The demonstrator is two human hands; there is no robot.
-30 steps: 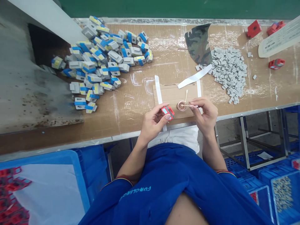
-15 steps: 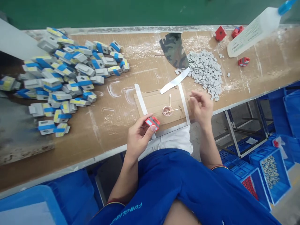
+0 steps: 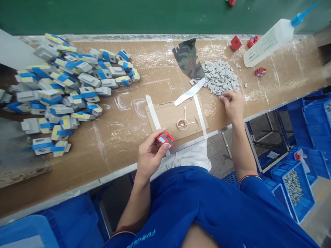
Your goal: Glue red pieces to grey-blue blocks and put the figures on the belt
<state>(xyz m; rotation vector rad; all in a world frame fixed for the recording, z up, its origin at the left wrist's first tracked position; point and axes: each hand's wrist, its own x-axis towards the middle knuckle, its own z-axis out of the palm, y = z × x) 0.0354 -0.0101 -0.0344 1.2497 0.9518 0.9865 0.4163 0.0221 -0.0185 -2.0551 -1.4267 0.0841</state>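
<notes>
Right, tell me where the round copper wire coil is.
In the head view, the round copper wire coil lies on the flat brown cardboard sheet near the table's front edge, between the person's left hand and right hand.

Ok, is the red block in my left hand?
Yes: the left hand grips the red block between thumb and fingers.

Left hand (image 3: 150, 156) around a red block (image 3: 165, 139), right hand (image 3: 234, 105) at the edge of a grey pile (image 3: 219, 77)
</notes>
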